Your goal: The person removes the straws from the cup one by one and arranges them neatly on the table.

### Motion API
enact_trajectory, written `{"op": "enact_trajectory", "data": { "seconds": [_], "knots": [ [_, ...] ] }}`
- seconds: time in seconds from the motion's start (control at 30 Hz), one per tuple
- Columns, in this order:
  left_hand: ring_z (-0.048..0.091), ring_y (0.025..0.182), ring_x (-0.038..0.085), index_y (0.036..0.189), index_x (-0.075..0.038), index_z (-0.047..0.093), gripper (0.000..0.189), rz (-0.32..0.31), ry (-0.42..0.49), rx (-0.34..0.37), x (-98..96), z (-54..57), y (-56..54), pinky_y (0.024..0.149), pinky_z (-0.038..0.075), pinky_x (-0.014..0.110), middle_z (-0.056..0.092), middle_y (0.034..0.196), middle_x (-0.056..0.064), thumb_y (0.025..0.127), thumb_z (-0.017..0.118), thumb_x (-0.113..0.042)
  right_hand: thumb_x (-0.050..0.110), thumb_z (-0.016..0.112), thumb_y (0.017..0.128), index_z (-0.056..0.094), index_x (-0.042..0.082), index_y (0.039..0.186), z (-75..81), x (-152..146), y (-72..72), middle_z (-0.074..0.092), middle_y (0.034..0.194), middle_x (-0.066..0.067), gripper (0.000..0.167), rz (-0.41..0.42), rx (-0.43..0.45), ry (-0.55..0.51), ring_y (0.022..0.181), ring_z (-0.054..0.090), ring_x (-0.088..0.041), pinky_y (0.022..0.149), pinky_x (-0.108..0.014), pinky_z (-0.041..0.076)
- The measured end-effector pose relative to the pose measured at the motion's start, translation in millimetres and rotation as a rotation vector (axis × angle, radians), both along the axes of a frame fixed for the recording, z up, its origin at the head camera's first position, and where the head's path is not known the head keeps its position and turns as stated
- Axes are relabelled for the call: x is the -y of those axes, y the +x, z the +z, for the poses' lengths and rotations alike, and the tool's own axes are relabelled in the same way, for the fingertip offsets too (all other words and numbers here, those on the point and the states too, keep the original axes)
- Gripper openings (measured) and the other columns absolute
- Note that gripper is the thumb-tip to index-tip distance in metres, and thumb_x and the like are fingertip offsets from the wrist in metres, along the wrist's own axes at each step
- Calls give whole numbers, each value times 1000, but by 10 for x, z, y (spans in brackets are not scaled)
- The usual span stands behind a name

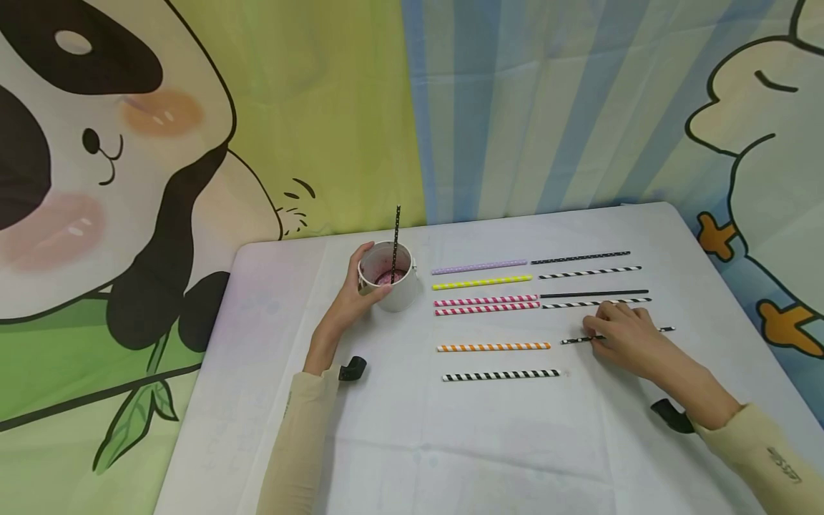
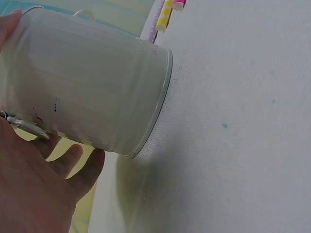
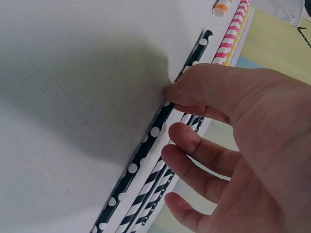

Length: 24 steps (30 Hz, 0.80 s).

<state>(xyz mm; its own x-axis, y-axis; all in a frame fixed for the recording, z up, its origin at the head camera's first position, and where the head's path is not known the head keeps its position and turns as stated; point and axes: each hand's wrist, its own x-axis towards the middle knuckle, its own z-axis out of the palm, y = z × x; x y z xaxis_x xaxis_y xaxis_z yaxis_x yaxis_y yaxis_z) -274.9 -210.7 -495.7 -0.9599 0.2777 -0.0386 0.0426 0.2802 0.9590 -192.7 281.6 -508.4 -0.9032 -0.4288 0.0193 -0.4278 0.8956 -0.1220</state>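
My left hand (image 1: 347, 307) holds a small white bucket (image 1: 402, 295) by its side, thumb near the rim, and the fingers show beside its wall in the left wrist view. One thin black dotted straw (image 1: 396, 232) stands upright inside the bucket. At the right, my right hand (image 1: 629, 342) pinches a black straw with white dots (image 3: 132, 168) between thumb and index finger. That straw lies along the tabletop, its middle hidden under the hand in the head view. The other fingers of this hand are loosely bent above neighbouring straws.
On the white table (image 1: 489, 443) lie a purple straw (image 1: 479, 267), a yellow straw (image 1: 481, 282), pink striped straws (image 1: 486, 300), an orange striped straw (image 1: 493, 347), a black striped straw (image 1: 501, 375) and several thinner black ones. Printed curtains (image 1: 335, 107) hang behind.
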Motion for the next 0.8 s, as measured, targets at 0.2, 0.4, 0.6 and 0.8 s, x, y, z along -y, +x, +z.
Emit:
{"op": "enact_trajectory", "data": {
  "seconds": [0.2,0.4,0.6,0.8],
  "knots": [
    [25,148,37,158,-31,16,89,-4,7,-7,2,-2,4,119,18,62,23,162,15,89,72,-22,7,79,80,61,20,87,-12,-11,2,53,89,-2,23,-2,3,5,84,50,-24,73,-54,40],
    [26,148,37,158,-31,16,89,-4,9,-6,1,-3,8,119,18,62,23,162,15,89,72,-21,8,79,80,60,20,87,-23,-14,1,53,88,-1,23,-10,5,6,84,49,-24,73,-55,40],
    [25,148,37,158,-32,17,89,-2,5,-4,1,-8,5,119,18,62,23,162,15,90,72,-22,8,80,78,61,19,86,-17,-17,6,51,86,0,24,-3,-15,1,82,48,-23,72,-54,40],
    [24,149,37,158,-34,17,88,-1,6,-1,3,-10,-2,119,17,62,22,163,15,90,72,-22,12,81,79,61,18,89,1,-13,-4,52,87,0,23,-4,6,-7,83,48,-23,72,-53,39]
  ]
}}
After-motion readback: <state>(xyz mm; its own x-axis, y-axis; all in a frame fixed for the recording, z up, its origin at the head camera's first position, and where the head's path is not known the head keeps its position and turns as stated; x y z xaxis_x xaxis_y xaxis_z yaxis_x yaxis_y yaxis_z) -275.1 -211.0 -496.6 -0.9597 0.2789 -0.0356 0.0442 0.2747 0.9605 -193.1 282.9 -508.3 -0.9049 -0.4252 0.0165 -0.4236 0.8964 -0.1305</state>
